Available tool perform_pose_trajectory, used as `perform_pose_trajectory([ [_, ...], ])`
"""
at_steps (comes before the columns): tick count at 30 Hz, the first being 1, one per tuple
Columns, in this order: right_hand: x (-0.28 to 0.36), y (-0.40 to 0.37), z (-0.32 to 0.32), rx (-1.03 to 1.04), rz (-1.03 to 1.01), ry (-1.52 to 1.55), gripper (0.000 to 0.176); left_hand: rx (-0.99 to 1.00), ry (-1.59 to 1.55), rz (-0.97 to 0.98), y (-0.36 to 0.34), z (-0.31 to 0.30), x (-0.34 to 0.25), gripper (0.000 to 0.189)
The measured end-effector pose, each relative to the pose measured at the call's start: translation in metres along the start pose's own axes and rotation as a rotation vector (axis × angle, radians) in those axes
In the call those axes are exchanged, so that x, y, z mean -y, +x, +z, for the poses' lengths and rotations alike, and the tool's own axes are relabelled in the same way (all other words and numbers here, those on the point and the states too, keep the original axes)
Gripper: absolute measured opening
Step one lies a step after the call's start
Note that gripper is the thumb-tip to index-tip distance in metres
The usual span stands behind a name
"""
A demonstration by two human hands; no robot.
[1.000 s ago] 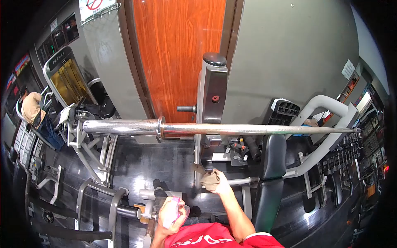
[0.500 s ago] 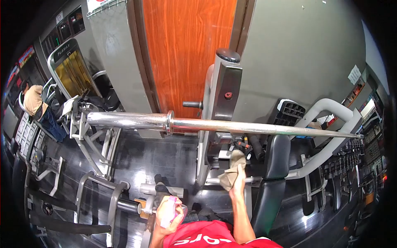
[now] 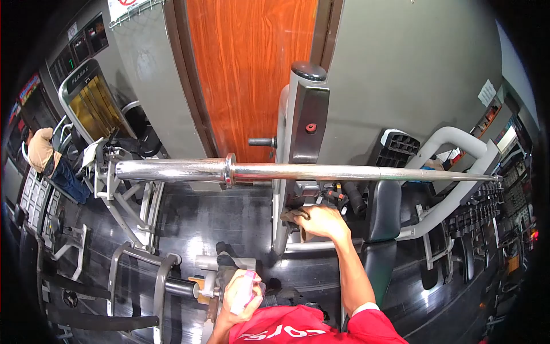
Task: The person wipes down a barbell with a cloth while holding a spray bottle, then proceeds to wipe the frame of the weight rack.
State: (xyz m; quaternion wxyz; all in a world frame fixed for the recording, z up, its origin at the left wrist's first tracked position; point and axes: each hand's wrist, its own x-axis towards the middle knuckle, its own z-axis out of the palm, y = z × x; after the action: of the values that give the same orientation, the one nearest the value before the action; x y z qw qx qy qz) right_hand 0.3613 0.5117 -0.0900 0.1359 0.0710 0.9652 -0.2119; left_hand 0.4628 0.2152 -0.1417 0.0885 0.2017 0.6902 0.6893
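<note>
My left hand (image 3: pixel 234 291) is closed round a pink-and-white spray bottle (image 3: pixel 248 286), low in view in front of my red shirt. My right hand (image 3: pixel 325 222) reaches forward with fingers wrapped over a brownish cloth (image 3: pixel 297 218). The cloth is bunched against the lower part of the grey machine upright (image 3: pixel 310 126), below the bar. A long chrome barbell (image 3: pixel 321 171) crosses the view above both hands, passing in front of the upright.
A black padded bench (image 3: pixel 382 212) stands right of my right arm. Metal frames with a black roller (image 3: pixel 182 286) are at the lower left. Behind are a wooden door (image 3: pixel 252 74) and a grey wall. A person (image 3: pixel 46 152) in a tan top is at the far left.
My right hand has moved left and up, turning over, and brought the cloth against the upright. My left hand has shifted slightly right with the spray bottle.
</note>
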Motion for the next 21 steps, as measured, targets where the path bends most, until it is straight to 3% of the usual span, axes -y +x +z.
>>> perform_pose_trajectory([
  [2, -0.003, 0.000, -0.002, 0.046, -0.017, -0.014, 0.047, 0.015, 0.028, 0.015, 0.001, -0.001, 0.000, 0.026],
  [5, -0.014, -0.002, -0.005, 0.120, -0.294, 0.224, 0.040, 0.024, 0.074, 0.043, 0.005, -0.004, -0.003, 0.026],
  [6, 0.011, -0.022, -0.030, 0.259, -0.063, 0.325, 0.036, 0.025, 0.095, 0.058, 0.006, -0.006, -0.004, 0.027],
  [7, 0.017, -0.031, -0.038, 0.266, -0.038, 0.368, 0.035, 0.021, 0.115, 0.072, 0.007, -0.007, -0.004, 0.027],
  [9, -0.003, -0.030, -0.020, 0.113, -0.301, 0.424, 0.033, 0.003, 0.138, 0.087, 0.010, -0.009, -0.006, 0.027],
  [10, -0.005, -0.032, -0.005, -0.082, -0.446, 0.567, 0.030, -0.034, 0.086, 0.100, 0.012, -0.010, -0.006, 0.027],
  [11, 0.003, -0.035, -0.003, -0.072, -0.449, 0.562, 0.030, -0.068, 0.033, 0.112, 0.013, -0.011, -0.007, 0.027],
  [14, 0.029, -0.044, 0.003, -0.641, -0.463, 0.063, 0.040, -0.068, 0.028, 0.106, 0.017, -0.015, -0.006, 0.029],
  [19, 0.029, -0.031, 0.018, -0.901, -0.503, -0.177, 0.048, -0.069, 0.045, 0.169, 0.022, -0.018, -0.002, 0.031],
  [21, 0.009, -0.015, 0.026, -0.985, -0.476, -0.300, 0.055, -0.102, -0.063, 0.069, 0.021, -0.017, -0.006, 0.031],
])
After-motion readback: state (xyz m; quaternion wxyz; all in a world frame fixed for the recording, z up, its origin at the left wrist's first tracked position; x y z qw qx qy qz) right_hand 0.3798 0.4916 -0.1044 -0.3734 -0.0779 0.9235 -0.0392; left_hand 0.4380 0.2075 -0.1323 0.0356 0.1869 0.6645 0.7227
